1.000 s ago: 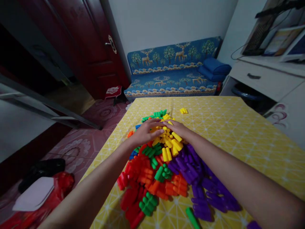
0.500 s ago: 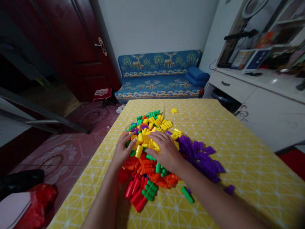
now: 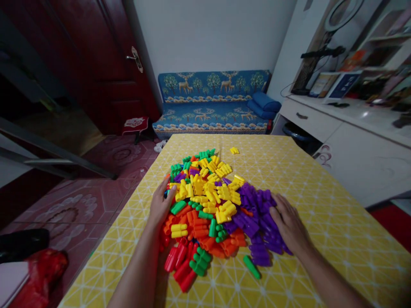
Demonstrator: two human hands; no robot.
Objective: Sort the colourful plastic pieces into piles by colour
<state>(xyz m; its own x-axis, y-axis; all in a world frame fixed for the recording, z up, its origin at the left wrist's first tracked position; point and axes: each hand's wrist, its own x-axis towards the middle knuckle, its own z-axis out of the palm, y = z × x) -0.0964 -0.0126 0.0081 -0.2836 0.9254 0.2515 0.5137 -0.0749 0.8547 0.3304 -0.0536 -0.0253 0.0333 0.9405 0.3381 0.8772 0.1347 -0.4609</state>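
A heap of plastic toy building blocks spreads over the table. Yellow blocks (image 3: 208, 188) lie across its middle, with green blocks (image 3: 205, 154) at the far edge. Orange blocks (image 3: 197, 226) and red blocks (image 3: 183, 261) are nearer to me. On the right side sit the purple blocks (image 3: 253, 214). My left hand (image 3: 161, 199) rests at the heap's left edge, fingers apart, against the blocks there. My right hand (image 3: 289, 218) lies along the outer edge of the purple blocks, fingers extended and touching them. Neither hand grips a block; some fingertips are partly hidden.
The table (image 3: 321, 205) has a yellow patterned cloth. One small yellow piece (image 3: 234, 150) lies apart at the back, and a long green block (image 3: 251, 267) near the front. Beyond stand a blue sofa (image 3: 205, 111) and, to the right, a white cabinet (image 3: 353, 149).
My right hand has moved from the yellow blocks to the purple blocks' right edge, and the purple blocks are now bunched closer in. My left hand has shifted slightly left; yellow blocks have spread.
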